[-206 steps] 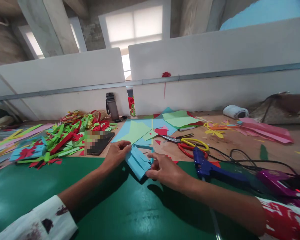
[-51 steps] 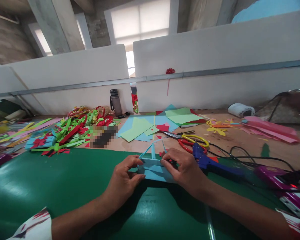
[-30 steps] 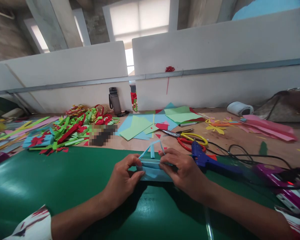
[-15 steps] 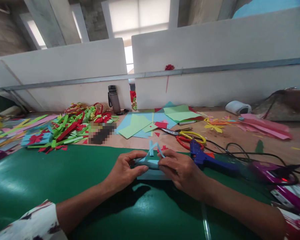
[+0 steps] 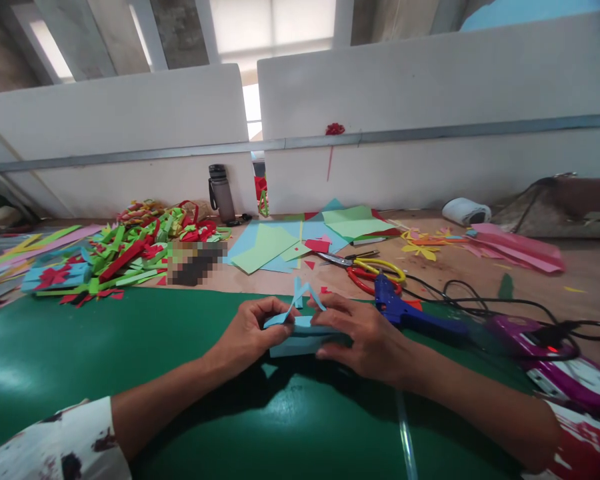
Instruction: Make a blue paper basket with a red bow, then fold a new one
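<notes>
Both hands pinch a folded blue paper (image 5: 300,337) at frame centre: left hand (image 5: 247,333) grip closed on its left end, right hand (image 5: 365,333) on its right. Blue glue gun (image 5: 405,313) lies just right on the bench (image 5: 130,360).

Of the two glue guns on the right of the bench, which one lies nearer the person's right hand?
The blue glue gun, just beyond the right hand; the purple glue gun lies farther right, near the frame's edge.

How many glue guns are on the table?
2. The blue plastic glue gun lies right of the hands; the purple plastic glue gun lies at the far right. More may be hidden.
</notes>
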The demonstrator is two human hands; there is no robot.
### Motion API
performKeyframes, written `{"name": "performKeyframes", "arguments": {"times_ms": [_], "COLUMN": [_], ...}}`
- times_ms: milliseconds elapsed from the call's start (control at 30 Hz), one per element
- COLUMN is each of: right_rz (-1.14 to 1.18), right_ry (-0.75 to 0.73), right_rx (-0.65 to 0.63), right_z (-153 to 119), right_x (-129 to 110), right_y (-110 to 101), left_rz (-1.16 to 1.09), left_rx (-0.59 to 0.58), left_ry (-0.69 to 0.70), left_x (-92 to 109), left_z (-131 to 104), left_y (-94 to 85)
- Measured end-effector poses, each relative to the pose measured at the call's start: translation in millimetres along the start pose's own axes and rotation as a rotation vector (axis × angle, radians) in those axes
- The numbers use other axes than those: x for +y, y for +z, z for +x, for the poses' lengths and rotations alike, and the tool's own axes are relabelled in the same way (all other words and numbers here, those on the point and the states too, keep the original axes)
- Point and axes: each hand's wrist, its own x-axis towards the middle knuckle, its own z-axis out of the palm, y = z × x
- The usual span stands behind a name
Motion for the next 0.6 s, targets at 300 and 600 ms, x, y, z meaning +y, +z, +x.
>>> {"name": "performKeyframes", "arguments": {"times_ms": [300, 600], "right_rz": [-0.075, 0.000], "right_ry": [-0.048, 0.011], "right_rx": [0.002, 0.059], "right_z": [0.4, 7.0], "right_x": [4.9, 11.1], "right_y": [-3.7, 6.5], "left_rz": [0.116, 0.221], "left_rx": [-0.001, 0.052], "left_ry": [0.039, 0.137], "left_x": [3.0, 1.5], "left_z": [-2.7, 0.5], "left_y": [1.3, 4.4]}}
